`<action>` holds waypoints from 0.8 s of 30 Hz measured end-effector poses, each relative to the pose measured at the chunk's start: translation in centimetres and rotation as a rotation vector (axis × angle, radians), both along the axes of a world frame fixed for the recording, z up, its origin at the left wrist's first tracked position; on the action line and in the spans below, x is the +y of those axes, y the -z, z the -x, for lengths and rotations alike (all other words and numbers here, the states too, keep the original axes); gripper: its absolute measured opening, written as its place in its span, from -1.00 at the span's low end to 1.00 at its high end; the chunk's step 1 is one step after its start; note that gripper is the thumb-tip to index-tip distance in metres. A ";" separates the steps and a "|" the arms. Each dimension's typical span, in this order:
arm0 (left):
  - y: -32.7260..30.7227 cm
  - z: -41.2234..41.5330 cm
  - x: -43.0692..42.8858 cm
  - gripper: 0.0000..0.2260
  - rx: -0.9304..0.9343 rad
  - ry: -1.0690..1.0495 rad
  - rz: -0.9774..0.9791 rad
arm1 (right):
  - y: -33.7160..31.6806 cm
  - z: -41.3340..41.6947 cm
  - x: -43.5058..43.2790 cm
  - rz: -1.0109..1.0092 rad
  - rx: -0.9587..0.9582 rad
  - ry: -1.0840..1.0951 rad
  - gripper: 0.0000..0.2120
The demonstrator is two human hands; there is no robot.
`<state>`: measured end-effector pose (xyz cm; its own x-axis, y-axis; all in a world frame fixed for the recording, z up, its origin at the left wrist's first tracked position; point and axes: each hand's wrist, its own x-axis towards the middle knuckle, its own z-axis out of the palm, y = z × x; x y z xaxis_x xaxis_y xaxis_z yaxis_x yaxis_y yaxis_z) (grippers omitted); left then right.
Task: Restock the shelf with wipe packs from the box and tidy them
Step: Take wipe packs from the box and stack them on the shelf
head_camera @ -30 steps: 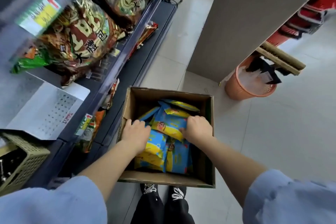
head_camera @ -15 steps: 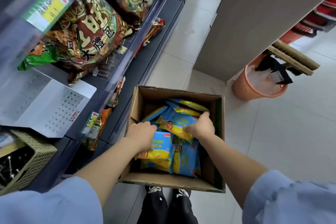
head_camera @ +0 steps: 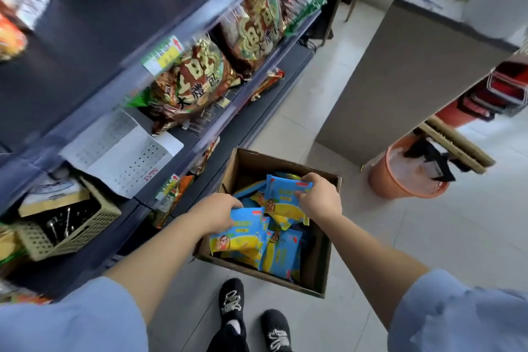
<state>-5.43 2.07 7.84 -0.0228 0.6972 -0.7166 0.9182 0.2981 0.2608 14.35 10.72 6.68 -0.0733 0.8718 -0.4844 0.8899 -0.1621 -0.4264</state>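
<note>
Gripping one wipe pack (head_camera: 240, 240) in left hand (head_camera: 217, 213), fingers curled over its top edge, at the near-left rim of cardboard box (head_camera: 318, 254) set on tiled floor (head_camera: 428, 237) just beside dark shelf (head_camera: 85, 23). Pinching second pack (head_camera: 283, 197) in right hand (head_camera: 321, 197), above other packs (head_camera: 283, 254) piled inside.

Both forearms are reaching over the box (head_camera: 251, 164); the left hand (head_camera: 217, 213) is gripping a wipe pack (head_camera: 243, 237) above its near-left corner, the right hand (head_camera: 321, 198) pinching a second pack (head_camera: 283, 197) above its middle
</note>
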 end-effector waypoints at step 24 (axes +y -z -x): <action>-21.7 6.5 -16.0 -0.81 0.005 -1.128 -0.793 | -21.3 11.2 -5.3 -0.302 0.344 -0.625 -0.70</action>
<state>-11.93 -13.94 29.50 -0.8448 0.5170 -0.1379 0.2821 0.6493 0.7063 3.17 5.45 27.93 -0.6987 0.7093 -0.0927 0.5868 0.4942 -0.6415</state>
